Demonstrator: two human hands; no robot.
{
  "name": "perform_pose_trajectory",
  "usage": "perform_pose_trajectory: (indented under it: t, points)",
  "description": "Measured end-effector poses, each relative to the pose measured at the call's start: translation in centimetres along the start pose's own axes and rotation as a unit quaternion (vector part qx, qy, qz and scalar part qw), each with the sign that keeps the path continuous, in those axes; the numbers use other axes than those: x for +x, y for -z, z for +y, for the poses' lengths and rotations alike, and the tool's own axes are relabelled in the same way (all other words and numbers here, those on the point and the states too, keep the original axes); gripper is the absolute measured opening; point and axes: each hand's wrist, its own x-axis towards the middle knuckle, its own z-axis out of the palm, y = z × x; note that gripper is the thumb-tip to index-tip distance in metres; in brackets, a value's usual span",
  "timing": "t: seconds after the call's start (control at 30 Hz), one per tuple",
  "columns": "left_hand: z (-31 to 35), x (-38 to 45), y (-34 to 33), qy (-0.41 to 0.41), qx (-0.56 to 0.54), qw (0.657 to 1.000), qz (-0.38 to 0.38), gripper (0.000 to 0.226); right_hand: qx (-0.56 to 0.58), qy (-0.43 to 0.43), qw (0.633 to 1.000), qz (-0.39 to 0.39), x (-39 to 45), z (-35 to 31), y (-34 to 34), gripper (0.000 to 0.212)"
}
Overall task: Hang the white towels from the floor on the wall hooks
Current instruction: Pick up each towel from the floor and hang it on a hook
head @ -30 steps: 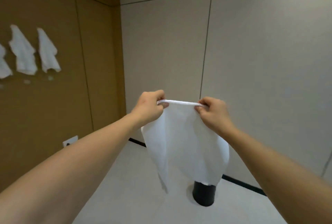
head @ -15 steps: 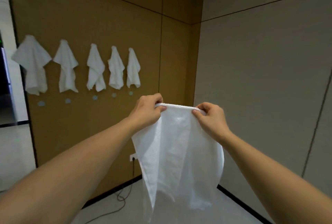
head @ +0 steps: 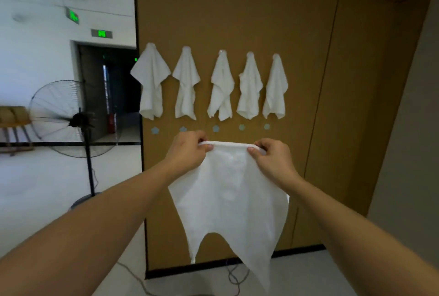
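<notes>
Brown panelled wall (head: 237,11) bearing two rows of fixtures. Upper row: five hooks, each hidden at its top by a white towel hanging from it and draped flat against the panel: first towel (head: 151,84), second towel (head: 186,85), third towel (head: 221,89), fourth towel (head: 250,88), fifth towel (head: 275,89), counted from the left. The towels hang side by side, apart from one another. Lower row: small pale blue flower-shaped hooks (head: 216,128), one just below each towel, all bare. Pale floor (head: 332,272) at the foot of the wall, carrying a dark cable (head: 234,279) and the round base of a standing fan (head: 78,117).
</notes>
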Motion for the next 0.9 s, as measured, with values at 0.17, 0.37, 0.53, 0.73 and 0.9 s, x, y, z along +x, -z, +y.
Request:
perform_pose_trajectory:
  t: [0.17, 0.37, 0.53, 0.73, 0.9]
  points:
    - [-8.9, 6.4, -2.5, 0.057, 0.057, 0.997, 0.0, 0.024, 0.048, 0.019, 0.997, -0.061, 8.4, 3.4, -10.0, 0.016]
    - [-17.9, 13.9, -5.2, 0.134, 0.087, 0.987, -0.013, 0.018, 0.062, 0.017, 0.99, -0.124, 18.0, 7.6, -21.3, 0.026]
    - [-25.1, 17.7, -5.9, 0.189, 0.098, 0.977, -0.017, 0.014, 0.0, 0.09, 0.981, -0.17, 23.5, 8.9, -28.5, 0.034]
    - [-33.1, 22.1, -6.7, 0.191, 0.079, 0.977, 0.047, 0.018, -0.025, 0.356, 0.932, -0.063, 27.9, 8.9, -36.8, 0.01]
    - [-41.5, 26.1, -8.2, 0.091, 0.176, 0.98, 0.034, 0.017, -0.162, 0.424, 0.886, -0.097, 32.7, 9.0, -45.1, 0.03]
